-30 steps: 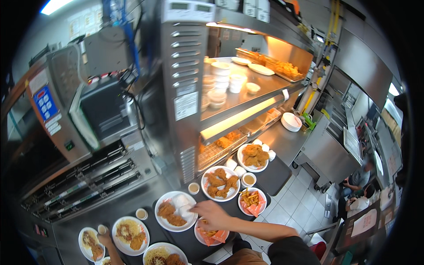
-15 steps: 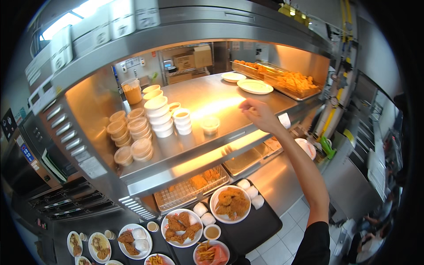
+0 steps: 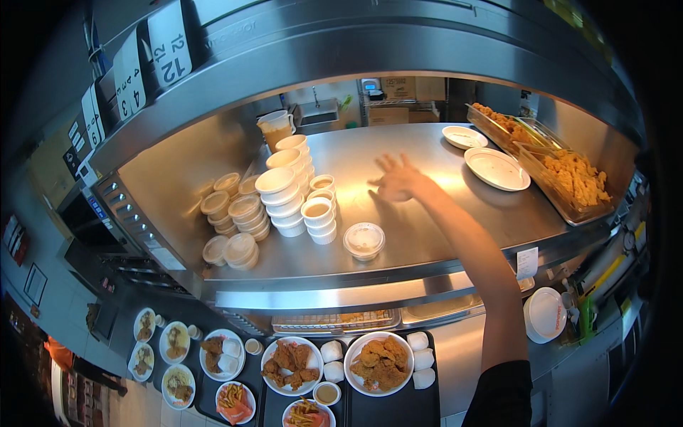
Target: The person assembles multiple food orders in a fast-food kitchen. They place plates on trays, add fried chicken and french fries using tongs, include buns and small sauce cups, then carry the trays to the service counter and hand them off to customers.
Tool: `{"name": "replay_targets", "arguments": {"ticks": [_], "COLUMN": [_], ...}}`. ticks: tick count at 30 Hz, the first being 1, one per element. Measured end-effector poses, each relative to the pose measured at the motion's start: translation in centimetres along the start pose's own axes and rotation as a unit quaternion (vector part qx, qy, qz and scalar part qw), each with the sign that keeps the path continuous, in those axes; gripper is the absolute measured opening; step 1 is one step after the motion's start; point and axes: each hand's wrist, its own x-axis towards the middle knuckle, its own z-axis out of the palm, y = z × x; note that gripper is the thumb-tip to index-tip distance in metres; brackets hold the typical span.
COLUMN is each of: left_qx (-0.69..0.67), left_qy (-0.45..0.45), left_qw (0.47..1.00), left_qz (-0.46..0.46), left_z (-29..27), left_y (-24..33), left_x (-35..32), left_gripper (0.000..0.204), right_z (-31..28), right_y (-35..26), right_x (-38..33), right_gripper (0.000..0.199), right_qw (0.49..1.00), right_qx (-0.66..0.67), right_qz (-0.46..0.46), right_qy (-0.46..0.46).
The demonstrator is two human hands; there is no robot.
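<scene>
**Bare right hand (image 3: 398,179) over the shelf, with stacked cups near**

The lidded cup (image 3: 364,240) stands alone near the front edge of the steel shelf (image 3: 427,245). Farther back and slightly right of that cup, the person's right hand hangs with its fingers spread and nothing in its grasp; whether it touches the metal cannot be told. The left hand is out of sight, so its state cannot be told.

The likeliest mishap is a sideways knock. Just left of the lidded cup rise the small cups (image 3: 318,212) holding brown liquid, and left of those the taller white bowls (image 3: 279,182). If the hand swept left, its fingers could tip either stack; whether the brown liquid is covered cannot be made out, so a spill is possible.

The forearm (image 3: 466,231) crosses the shelf to the right of the lidded cup. Drawn back low and leftward, it could push that cup over the front edge, perhaps onto the chicken plate (image 3: 379,363) below it. Swung right, it might brush the paper slip (image 3: 526,262), which hangs right of the cup, and pull it loose.
</scene>
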Motion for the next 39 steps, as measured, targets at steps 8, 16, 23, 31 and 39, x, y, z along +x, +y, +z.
{"name": "replay_targets", "arguments": {"ticks": [8, 16, 23, 31, 39], "left_qx": [0.029, -0.069, -0.114, -0.101, -0.081], "left_qy": [-0.069, -0.307, -0.424, -0.318, -0.227], "left_qw": [0.994, 0.944, 0.898, 0.942, 0.970], "left_qz": [0.077, 0.102, 0.024, 0.033, -0.035], "left_z": [5.7, 16.5, 16.1, 6.0, 2.1], "left_y": [3.7, 7.8, 5.8, 2.9, 1.5], "left_x": [-5.9, -9.7, -10.6, -3.8, -3.3], "left_gripper": [0.026, 0.014, 0.016, 0.015, 0.024], "right_z": [-3.2, -3.8, -9.6, -11.8, -12.1], "right_y": [2.6, -9.2, -15.6, -17.2, -14.3], "right_x": [-5.1, -14.3, -4.3, 6.7, 18.6], "right_gripper": [0.020, 0.023, 0.039, 0.086, 0.090], "right_qw": [0.943, 0.921, 0.914, 0.932, 0.968], "right_qx": [0.193, 0.242, 0.261, 0.255, 0.178], "right_qz": [-0.046, -0.191, -0.069, 0.111, 0.129], "right_qy": [0.265, 0.240, 0.303, 0.232, 0.125]}}
